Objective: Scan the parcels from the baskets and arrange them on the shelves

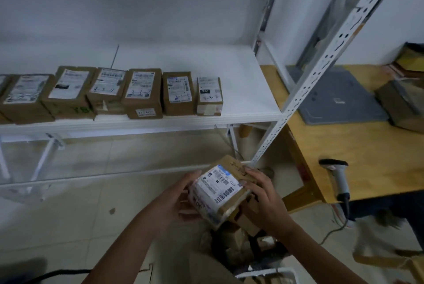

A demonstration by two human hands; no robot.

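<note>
Before the white shelf point(241, 91), where a row of parcels point(142, 93) lies label-up along its front edge, the held parcel point(220, 189) would best go on the bare board just right of that row, label up and square to its neighbours. Whether it has been scanned I cannot tell; the scanner point(337, 178) rests well apart. The left hand point(181, 198) cups the parcel's side, fingers loosely curled; the right hand point(263, 198) grips its other side.

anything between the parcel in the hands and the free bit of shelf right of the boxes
Nothing visible. The left hand and right hand hold the parcel in front of and below the shelf, which is bare right of the last box. The slotted post stands at the shelf's right corner, beside that path.
</note>
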